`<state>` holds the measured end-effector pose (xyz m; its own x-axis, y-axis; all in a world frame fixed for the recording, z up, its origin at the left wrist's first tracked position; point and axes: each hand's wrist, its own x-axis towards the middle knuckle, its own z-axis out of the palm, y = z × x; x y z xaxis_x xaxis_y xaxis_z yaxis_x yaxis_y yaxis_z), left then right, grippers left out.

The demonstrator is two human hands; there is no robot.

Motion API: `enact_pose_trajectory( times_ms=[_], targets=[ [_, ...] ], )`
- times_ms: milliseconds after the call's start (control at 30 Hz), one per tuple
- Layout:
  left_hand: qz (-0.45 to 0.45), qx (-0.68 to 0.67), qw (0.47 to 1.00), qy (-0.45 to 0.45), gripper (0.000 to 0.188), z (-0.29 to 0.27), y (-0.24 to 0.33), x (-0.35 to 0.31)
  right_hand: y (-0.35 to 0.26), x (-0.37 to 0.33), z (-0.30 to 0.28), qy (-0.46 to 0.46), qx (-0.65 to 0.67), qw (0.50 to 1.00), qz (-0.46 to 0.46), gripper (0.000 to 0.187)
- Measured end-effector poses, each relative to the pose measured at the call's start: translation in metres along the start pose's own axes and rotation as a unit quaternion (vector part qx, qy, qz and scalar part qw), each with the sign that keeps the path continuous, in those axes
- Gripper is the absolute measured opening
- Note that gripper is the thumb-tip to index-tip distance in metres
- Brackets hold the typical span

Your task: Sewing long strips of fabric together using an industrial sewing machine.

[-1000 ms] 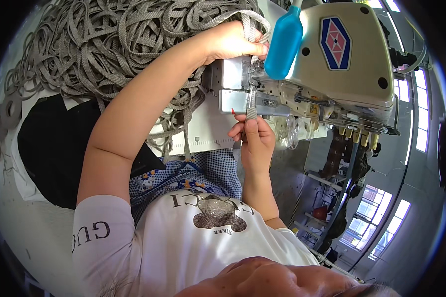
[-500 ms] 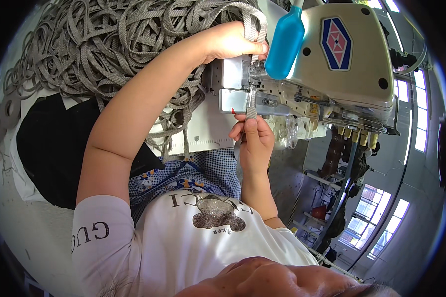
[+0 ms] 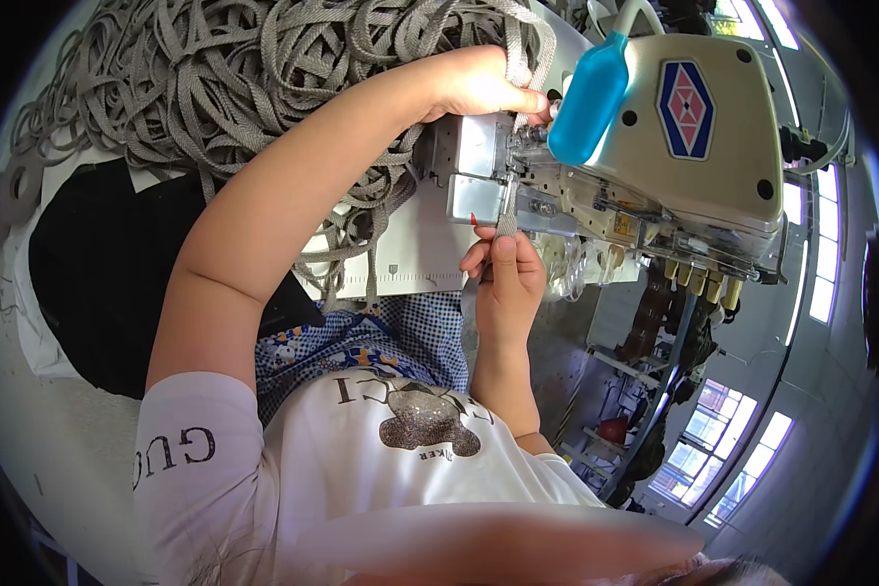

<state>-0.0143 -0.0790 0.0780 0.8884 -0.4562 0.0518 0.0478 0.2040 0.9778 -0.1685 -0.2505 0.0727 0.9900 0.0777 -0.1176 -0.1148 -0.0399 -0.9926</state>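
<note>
On my feed the gray webbing strap runs down the upper middle of the frame, past the metal plates of the cream sewing machine. I see the right hand below them, its thumb and fingers pinched on the strap; above, the left hand has its fingers closed around a higher stretch, partly hidden from me. Looped webbing fills the upper left of the bench, with black cloth just below it
</note>
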Motion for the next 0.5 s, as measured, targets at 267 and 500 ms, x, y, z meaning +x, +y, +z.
enact_pose_trajectory(
  times_ms=[267,500],
  targets=[
    [-0.001,0.018,1.000,0.002,0.018,-0.0012,-0.0011,0.0001,0.0010,-0.0001,0.0008,0.005,-0.002,1.000,-0.011,0.027],
    [0.003,0.016,1.000,0.012,0.017,0.0001,-0.0037,0.0006,0.0013,-0.0001,0.0017,0.010,-0.003,1.000,-0.015,0.027]
  ],
)
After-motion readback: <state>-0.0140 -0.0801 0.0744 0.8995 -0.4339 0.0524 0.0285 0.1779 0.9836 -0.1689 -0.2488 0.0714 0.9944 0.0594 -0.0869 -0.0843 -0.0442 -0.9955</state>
